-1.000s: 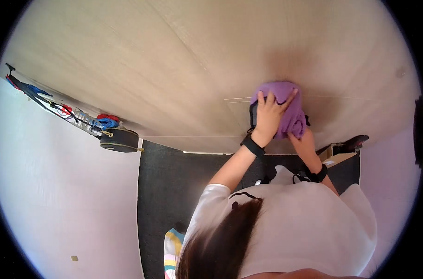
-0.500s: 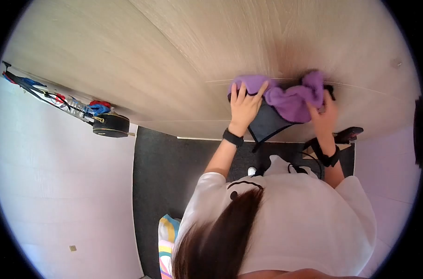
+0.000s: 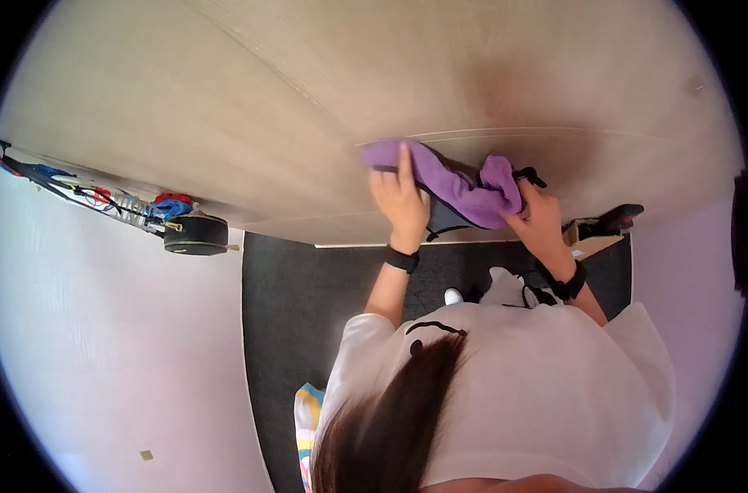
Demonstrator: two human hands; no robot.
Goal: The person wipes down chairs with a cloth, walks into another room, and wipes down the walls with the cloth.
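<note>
Head view: both hands (image 3: 400,201) grip purple cloth (image 3: 460,185) on table (image 3: 267,123).

Both hands, left hand (image 3: 400,200) and right hand (image 3: 538,220), press purple cloth (image 3: 464,185) on wooden table (image 3: 267,123).

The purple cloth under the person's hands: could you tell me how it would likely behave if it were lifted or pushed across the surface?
The purple cloth is bunched and folded between the left hand and right hand, so it is probably floppy and would sag when lifted. It looks thin, so likely light. Pushed along the pale wooden surface, it would probably crumple rather than slide whole.
</note>
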